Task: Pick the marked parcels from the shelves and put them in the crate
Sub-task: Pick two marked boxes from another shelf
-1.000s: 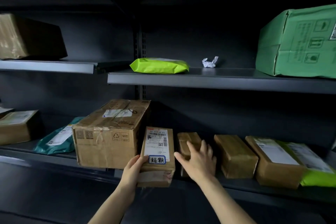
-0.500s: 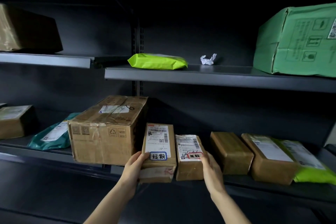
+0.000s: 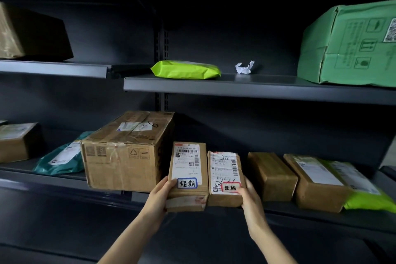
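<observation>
Two small brown parcels lie side by side at the front of the lower shelf. The left parcel carries a blue-bordered handwritten tag and juts over the shelf edge; my left hand grips its left front corner. The right parcel shows a white shipping label and a red-bordered tag; my right hand holds its right front corner, thumb on top. No crate is in view.
A large cardboard box stands just left of the held parcels, a teal mailer beyond it. Two more brown parcels and a green mailer lie to the right. The upper shelf holds a lime mailer, crumpled paper, a green box.
My right hand turned the right parcel so its label and red tag face up, then slid to its right front corner. My left hand kept its hold on the blue-tagged parcel.
</observation>
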Available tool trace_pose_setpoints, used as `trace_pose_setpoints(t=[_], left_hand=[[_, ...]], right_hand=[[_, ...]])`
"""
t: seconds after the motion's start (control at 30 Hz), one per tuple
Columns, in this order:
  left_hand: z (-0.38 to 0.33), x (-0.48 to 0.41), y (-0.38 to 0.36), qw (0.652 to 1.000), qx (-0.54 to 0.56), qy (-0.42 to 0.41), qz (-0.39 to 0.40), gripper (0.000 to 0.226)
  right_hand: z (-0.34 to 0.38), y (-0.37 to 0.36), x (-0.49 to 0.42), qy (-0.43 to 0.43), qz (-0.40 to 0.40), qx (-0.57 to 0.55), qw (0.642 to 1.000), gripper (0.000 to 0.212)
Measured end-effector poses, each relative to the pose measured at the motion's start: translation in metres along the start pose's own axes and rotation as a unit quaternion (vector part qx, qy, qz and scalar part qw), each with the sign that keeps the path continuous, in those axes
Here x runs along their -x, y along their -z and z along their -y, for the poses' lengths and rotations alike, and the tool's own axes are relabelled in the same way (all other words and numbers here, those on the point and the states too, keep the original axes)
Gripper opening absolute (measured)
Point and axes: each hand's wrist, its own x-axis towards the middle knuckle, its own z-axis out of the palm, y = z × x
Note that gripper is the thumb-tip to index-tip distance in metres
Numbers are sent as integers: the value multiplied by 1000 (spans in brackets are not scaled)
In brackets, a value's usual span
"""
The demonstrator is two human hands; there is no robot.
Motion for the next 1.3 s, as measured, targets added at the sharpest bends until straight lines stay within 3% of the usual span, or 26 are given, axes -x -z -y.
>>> trace_pose_setpoints(t=[0.23, 0.37, 0.5, 0.73, 0.87, 1.1, 1.3], left_hand=[[-3, 0, 2, 999, 19, -20, 45, 50], [-3, 5, 0, 998, 10, -26, 55, 43], [-19, 21, -7, 999, 6, 30, 18, 27], [-84, 76, -22, 993, 7, 105, -46, 24], [-136, 126, -25, 988, 14, 129, -80, 35], [-237, 193, -18, 981, 32, 107, -159, 29], [-319, 239, -14, 972, 27, 59, -225, 21]], right_hand=[[-3, 9, 0, 2, 20, -17, 1000, 46], [-4, 9, 3, 7, -7, -10, 1000, 31], [13, 14, 15, -33, -35, -13, 999, 17], [91, 22, 39, -95, -5, 7, 995, 31], [146, 13, 60, -124, 28, 10, 992, 28], [246, -20, 89, -134, 97, -4, 986, 15], [322, -63, 89, -76, 162, -10, 984, 12]])
